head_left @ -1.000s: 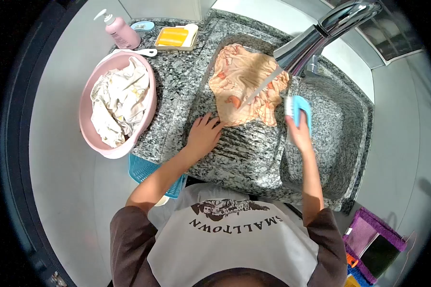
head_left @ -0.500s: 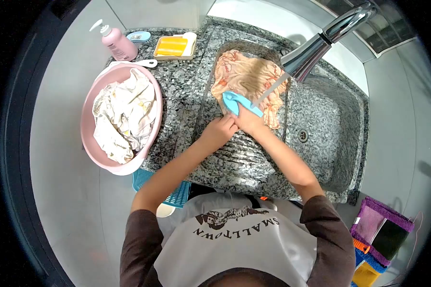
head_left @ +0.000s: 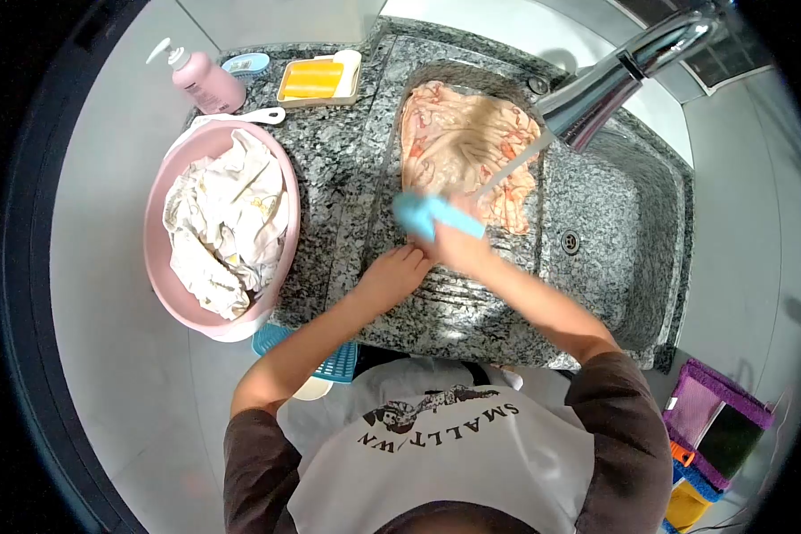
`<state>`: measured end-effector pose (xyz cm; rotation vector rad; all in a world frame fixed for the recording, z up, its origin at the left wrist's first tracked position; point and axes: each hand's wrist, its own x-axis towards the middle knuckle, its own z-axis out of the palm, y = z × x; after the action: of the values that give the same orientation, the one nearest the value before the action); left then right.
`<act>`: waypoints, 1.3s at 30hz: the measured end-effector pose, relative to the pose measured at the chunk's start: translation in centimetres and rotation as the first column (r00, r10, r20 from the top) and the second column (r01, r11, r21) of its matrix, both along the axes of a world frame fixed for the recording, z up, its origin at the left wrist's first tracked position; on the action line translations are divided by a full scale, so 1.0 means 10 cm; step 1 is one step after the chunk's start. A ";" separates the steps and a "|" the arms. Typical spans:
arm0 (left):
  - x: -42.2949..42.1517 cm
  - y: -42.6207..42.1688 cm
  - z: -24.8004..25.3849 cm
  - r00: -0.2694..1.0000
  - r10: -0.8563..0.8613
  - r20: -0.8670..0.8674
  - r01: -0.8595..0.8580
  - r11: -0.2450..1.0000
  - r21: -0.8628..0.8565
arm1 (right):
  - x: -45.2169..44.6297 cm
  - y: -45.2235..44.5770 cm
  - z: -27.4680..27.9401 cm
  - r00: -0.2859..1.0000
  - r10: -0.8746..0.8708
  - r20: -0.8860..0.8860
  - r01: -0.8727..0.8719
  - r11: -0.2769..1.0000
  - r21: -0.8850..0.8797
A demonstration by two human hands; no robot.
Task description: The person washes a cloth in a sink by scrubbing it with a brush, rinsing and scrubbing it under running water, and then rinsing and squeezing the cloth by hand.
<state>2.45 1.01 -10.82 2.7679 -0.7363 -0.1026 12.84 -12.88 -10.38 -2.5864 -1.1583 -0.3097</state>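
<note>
Your right hand (head_left: 461, 249), fingers around brush (head_left: 457, 218), shifted left of faucet (head_left: 592, 102), beside left hand (head_left: 390, 279): fingers curled, hold unclear. Cloth (head_left: 467, 142) left of faucet; blurred brush at near edge, stroke apparently under way.

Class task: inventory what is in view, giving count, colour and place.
Sink: 1, speckled grey, centre right
Cloth: 1, cream and orange, in sink
Brush: 1, blue, in right hand
Tap: 1, silver, above sink, running
Tub: 1, pink, left counter
Clothes: count unclear, whitish, in tub
Pump bottle: 1, pink, beyond tub
Oval item: 1, blue, beside bottle
Tray: 1, tan, back counter
Bars: count unclear, yellow, in tray
Basket: 1, blue, below counter
Fringed item: 1, purple, lower right
Shirt: 1, white, dark sleeves, bottom
Left hand: 1, bare, beside right hand
Right hand: 1, bare, holding brush
</note>
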 end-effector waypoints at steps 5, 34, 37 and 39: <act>-0.06 -0.04 -0.01 0.996 0.044 0.074 -0.042 0.999 -0.021 | 0.81 -0.10 -0.27 0.972 0.149 0.179 -0.112 0.973 -0.202; 0.04 -0.05 -0.01 0.995 0.035 0.093 -0.035 0.999 0.001 | 0.34 -0.15 -0.57 0.988 -0.010 0.156 0.007 1.000 0.014; -0.01 -0.02 -0.04 0.992 0.009 0.126 -0.006 1.000 -0.027 | 0.77 -0.13 -0.38 0.984 -0.177 -0.001 0.177 0.984 -0.013; 0.01 -0.01 -0.03 0.987 0.006 0.163 -0.001 0.999 -0.034 | 0.77 -0.12 -0.01 0.966 -0.217 -0.138 0.207 0.975 -0.082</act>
<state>2.54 0.95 -11.10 2.7693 -0.7656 0.1370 20.56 -14.07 -10.52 -2.7450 -0.8576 -0.1245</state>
